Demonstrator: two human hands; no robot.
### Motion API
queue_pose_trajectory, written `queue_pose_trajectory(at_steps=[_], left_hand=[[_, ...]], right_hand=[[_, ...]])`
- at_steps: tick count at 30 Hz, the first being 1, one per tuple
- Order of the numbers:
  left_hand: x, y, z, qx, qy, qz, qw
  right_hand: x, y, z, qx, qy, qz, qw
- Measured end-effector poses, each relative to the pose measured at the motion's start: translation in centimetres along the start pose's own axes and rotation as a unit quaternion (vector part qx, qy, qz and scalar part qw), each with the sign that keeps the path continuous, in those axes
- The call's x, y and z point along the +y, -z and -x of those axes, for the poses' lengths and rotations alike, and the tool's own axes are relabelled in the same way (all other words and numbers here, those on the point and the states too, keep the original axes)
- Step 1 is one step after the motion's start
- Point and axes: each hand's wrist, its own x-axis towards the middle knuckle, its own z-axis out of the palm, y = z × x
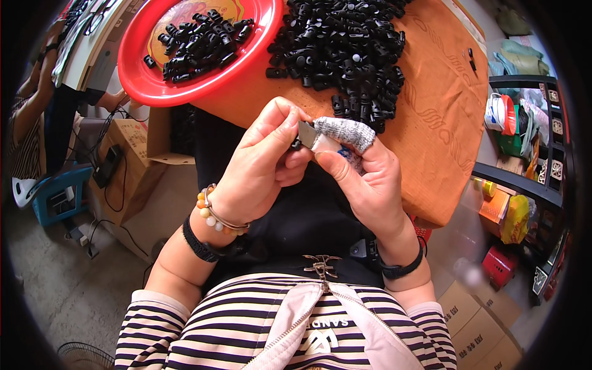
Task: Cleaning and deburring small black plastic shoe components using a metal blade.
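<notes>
My left hand (266, 147) is closed, pinching a small black plastic part (296, 145) that is mostly hidden by the fingertips. In my right hand (374, 185) is a short flat knife blade (306, 134) with a white wrapped grip (325, 145); its metal end meets the black part at my left fingertips. A grey knit finger cover (346, 130) sits over the right forefinger. Just beyond both hands, a large heap of black plastic parts (345, 52) lies on the orange tablecloth (435, 123). To its left, a red round tray (137, 80) carries a smaller pile of them.
Two dark slim pieces (472, 61) lie at the table's far right. A black shelf rack (521, 179) with bags stands at right, above cardboard boxes (478, 327). At left are a cardboard box (132, 169), a blue stool (58, 197), loose cables and another person's arm (28, 114).
</notes>
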Motion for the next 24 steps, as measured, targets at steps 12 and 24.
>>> queue_pose_trajectory(at_steps=[12,24], left_hand=[[0.0,0.1,-0.2,-0.024,0.057,0.047,0.997],[0.0,0.2,-0.5,-0.028,0.081,0.043,0.995]], right_hand=[[-0.3,-0.2,-1.5,0.015,0.028,-0.047,0.998],[0.5,-1.4,-2.7,0.077,0.049,-0.053,0.994]])
